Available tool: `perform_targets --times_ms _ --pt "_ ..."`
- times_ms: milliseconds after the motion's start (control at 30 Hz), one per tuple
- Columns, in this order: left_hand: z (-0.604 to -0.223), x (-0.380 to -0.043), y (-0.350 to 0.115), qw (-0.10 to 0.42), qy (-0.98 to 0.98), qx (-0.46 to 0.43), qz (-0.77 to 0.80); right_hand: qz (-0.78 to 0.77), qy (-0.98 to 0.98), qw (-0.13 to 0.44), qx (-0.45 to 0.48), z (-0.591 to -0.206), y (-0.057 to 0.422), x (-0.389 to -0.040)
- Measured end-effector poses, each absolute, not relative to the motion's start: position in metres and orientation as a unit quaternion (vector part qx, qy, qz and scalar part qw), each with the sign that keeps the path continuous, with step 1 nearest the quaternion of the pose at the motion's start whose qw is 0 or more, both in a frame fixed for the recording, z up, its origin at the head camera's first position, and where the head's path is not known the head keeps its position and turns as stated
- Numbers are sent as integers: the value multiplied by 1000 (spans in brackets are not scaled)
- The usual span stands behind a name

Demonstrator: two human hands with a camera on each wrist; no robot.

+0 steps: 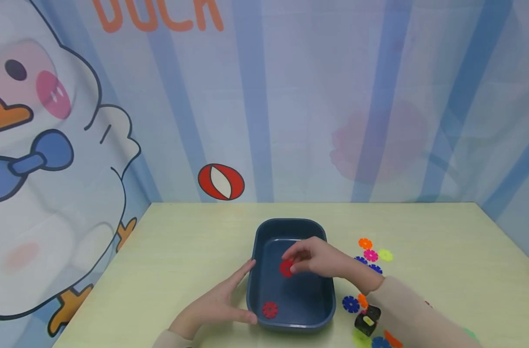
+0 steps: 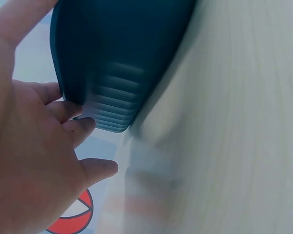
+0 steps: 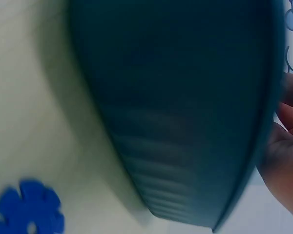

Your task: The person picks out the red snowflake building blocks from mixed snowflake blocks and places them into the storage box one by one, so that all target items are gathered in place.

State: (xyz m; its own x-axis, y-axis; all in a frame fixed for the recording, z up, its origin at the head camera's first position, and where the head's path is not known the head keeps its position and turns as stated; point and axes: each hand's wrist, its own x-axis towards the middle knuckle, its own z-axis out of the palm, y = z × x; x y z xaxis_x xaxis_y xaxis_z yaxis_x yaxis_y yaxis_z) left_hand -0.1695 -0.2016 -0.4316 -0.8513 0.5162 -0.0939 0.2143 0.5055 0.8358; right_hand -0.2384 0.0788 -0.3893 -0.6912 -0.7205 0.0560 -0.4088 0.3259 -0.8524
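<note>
A dark blue plastic bin (image 1: 330,299) stands on the table. My left hand (image 1: 218,302) rests against its left side, fingers spread and fairly straight; in the left wrist view, fingertips touch the rim. Over the inside of the bin, my right hand (image 1: 318,258) pinches a red notched building disc (image 1: 286,268) between thumb and fingers. Another red building disc (image 1: 270,310) lies on the bin floor at the near left corner. In the right wrist view, the bin wall (image 3: 176,97) hides most of what the right hand (image 3: 288,161) holds.
Right of the bin lie several loose discs: orange (image 1: 365,243), pink (image 1: 371,255), yellow (image 1: 385,255) and blue (image 1: 350,304). A small black object with a yellow patch (image 1: 367,321) sits near the right sleeve (image 1: 414,314). A printed curtain (image 1: 299,96) hangs behind the table.
</note>
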Motion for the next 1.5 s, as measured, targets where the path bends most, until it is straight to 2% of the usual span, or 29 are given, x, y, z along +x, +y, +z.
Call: perform_targets --times_ms 700,1033,1500 --pt "-433 -170 -201 171 844 226 456 -435 811 179 -347 -418 48 -244" --pt "-435 -169 -200 171 843 226 457 -428 810 221 -334 -419 42 -243" --pt "-432 -168 -204 169 848 223 450 -380 828 238 -337 -422 35 -241"
